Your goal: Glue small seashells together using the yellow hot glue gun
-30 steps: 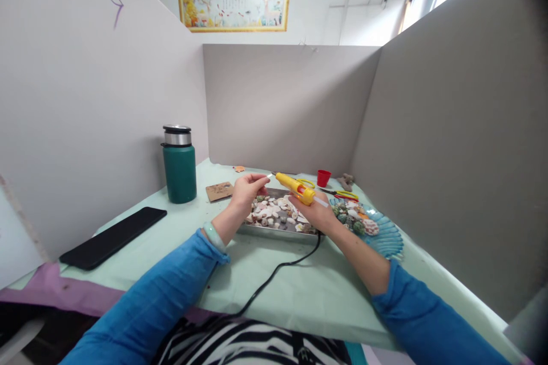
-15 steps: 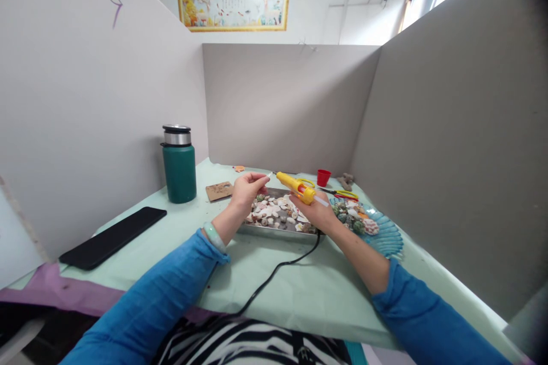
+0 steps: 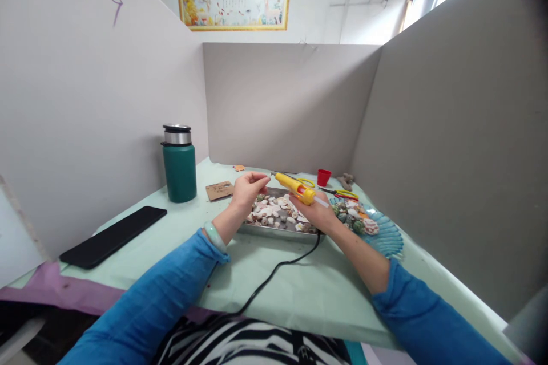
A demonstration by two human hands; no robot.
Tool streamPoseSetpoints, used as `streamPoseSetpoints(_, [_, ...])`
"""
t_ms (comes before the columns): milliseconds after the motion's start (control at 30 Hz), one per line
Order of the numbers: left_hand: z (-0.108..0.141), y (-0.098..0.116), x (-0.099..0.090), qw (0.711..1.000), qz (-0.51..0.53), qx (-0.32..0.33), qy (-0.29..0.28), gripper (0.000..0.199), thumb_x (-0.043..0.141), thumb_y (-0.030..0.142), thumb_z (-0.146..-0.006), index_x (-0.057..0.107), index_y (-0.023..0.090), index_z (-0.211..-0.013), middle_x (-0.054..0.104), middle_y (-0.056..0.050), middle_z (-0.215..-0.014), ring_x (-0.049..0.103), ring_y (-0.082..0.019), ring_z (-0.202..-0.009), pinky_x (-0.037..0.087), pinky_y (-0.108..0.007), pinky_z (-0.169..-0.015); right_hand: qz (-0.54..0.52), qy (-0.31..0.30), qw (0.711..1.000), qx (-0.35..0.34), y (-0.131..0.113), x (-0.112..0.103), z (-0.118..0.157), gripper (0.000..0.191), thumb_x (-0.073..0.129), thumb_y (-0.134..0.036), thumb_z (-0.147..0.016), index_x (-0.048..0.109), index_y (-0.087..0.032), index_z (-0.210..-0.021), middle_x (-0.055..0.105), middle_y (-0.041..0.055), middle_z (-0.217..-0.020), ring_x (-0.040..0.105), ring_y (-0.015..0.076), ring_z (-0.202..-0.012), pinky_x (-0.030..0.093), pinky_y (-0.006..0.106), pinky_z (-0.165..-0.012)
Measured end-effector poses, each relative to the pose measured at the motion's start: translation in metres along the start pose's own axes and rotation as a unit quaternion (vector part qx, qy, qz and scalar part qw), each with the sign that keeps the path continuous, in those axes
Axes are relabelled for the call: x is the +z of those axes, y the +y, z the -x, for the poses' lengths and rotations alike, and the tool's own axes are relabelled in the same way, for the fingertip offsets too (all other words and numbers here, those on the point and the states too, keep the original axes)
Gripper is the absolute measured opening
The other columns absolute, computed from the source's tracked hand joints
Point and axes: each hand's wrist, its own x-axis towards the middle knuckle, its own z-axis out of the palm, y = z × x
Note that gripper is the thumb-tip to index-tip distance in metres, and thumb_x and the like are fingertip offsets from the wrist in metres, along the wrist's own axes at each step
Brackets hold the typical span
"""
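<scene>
My right hand (image 3: 317, 214) is wrapped round a yellow hot glue gun (image 3: 295, 187), its nozzle pointing left and a clear glue stick poking out of the back. A black cord (image 3: 278, 267) runs from the gun down toward my lap. Just left of the nozzle, my left hand (image 3: 249, 188) pinches thumb and fingertips together; whatever is between them is too small to make out. Beneath both hands lies a metal tray (image 3: 274, 233) full of small seashells (image 3: 268, 208). Beside my right hand is a blue shell-shaped plate (image 3: 387, 234) with more shells (image 3: 355, 219) on it.
At left stand a green bottle (image 3: 180, 174) and a flat black case (image 3: 113, 236). A brown cardboard piece (image 3: 219, 190) lies beyond my left hand. Farther back are a red cup (image 3: 323, 177), yellow-handled scissors (image 3: 346, 194) and grey lumps (image 3: 346, 180). Grey partitions (image 3: 291, 105) enclose the table.
The glue gun's nozzle has shifted very slightly left, closer to my left fingertips. A whitish bit seen at those fingertips earlier no longer shows clearly.
</scene>
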Motion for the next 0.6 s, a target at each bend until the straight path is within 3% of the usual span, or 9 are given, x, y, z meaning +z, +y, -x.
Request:
streamPoseSetpoints(333, [0.0027,0.0031,0.0032,0.999,-0.04,0.032,0.005,0.019,0.072,0.024,-0.063,0.06,0.013,-0.073,0.058,0.001,-0.055,0.053,-0.01,-0.047,0.041,-0.022,-0.05,-0.007,0.002,1.0,-0.012,-0.0019,-0.0002,-0.0002,0.021,0.054,-0.038,-0.078,0.063,-0.019,-0.081,0.065,0.0027,-0.073,0.06,0.0184,-0.067,0.048,0.03,-0.064])
streamPoseSetpoints(600, [0.0001,-0.0053,-0.0006,0.987,-0.107,0.116,0.007,0.015,0.068,0.028,-0.068,0.062,0.016,-0.075,0.058,0.001,-0.056,0.054,-0.01,-0.051,0.04,-0.021,-0.05,-0.007,0.008,1.0,0.004,-0.0035,-0.0002,-0.0001,0.022,0.055,-0.039,-0.077,0.064,-0.019,-0.079,0.065,0.0027,-0.071,0.059,0.018,-0.064,0.047,0.03,-0.062])
